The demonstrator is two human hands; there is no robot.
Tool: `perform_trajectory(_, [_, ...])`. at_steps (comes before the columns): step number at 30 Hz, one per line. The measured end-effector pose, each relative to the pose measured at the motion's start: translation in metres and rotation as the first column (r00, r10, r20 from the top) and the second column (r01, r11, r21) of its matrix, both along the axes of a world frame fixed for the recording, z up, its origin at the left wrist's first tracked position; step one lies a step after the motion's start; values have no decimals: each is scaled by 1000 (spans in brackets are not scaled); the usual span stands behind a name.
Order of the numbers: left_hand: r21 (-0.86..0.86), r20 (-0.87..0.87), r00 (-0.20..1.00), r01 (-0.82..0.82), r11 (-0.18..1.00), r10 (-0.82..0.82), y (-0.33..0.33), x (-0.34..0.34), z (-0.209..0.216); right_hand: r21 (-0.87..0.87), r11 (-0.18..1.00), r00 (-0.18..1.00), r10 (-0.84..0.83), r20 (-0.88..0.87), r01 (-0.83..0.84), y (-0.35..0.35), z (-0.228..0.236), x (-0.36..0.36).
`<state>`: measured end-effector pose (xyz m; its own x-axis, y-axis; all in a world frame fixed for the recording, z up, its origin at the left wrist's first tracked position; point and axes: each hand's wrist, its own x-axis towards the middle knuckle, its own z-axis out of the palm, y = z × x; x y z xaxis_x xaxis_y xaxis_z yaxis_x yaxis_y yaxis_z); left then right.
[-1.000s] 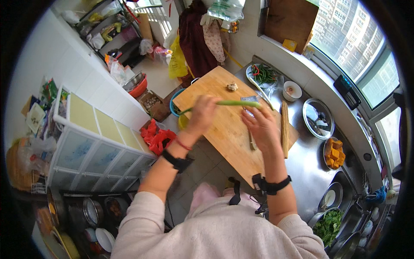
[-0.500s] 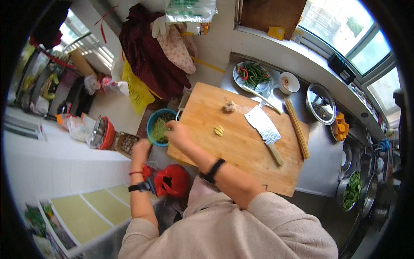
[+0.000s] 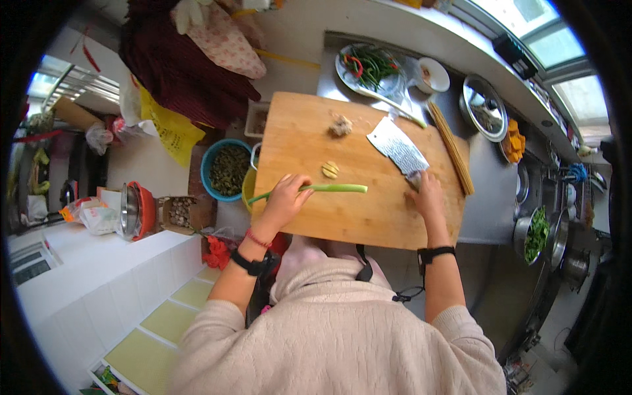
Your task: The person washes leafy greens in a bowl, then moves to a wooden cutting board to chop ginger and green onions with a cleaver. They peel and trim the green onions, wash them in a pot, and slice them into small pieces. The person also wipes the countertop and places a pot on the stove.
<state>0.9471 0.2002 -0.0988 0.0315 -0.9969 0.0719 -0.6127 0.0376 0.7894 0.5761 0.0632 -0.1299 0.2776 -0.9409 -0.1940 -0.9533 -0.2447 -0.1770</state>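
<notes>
My left hand (image 3: 284,199) pinches a long pale-green stalk (image 3: 339,188), which lies roughly level over the near left part of the wooden cutting board (image 3: 382,217). My right hand (image 3: 428,192) is closed round the handle of a cleaver (image 3: 397,145). The broad blade rests on the board, pointing up and to the left, and the handle is mostly hidden under my fingers. Between my hands and the board's far edge are some pale yellow pieces (image 3: 330,170), perhaps ginger or garlic. Farther back lies a knobbly beige lump (image 3: 340,126).
A bundle of thin brown sticks (image 3: 451,148) lies along the board's right edge. Behind it stand a plate of green and red chillies (image 3: 372,69), a white bowl (image 3: 432,75) and a lidded pot (image 3: 484,108). Left of the board is a blue tub of dark greens (image 3: 230,170).
Both hands have come from the tub at the left to the board. My left hand now has the green stalk, and my right hand has taken hold of the cleaver's handle.
</notes>
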Motion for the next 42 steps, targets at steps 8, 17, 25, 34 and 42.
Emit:
perform_trajectory(8, [-6, 355, 933, -70, 998, 67, -6, -46, -45, -20, 1000, 918, 3, 397, 5, -9, -7, -19])
perform_trajectory(17, [-119, 536, 774, -326, 938, 336, 27, -26, -54, 192, 977, 826, -31, 562, -94, 66, 59, 28])
perform_trajectory(25, [-194, 383, 880, -220, 956, 280, 27, -3, -65, 184, 891, 880, 342, 329, -415, 75, 62, 94])
perform_trajectory(34, [-180, 414, 884, -154, 971, 217, 35, 1, -67, 218, 900, 924, 352, 147, -377, 83, 22, 133])
perform_trajectory(42, [-278, 224, 967, -59, 959, 124, -8, -45, -44, 34, 999, 843, 16, 538, -41, 81, 38, 64])
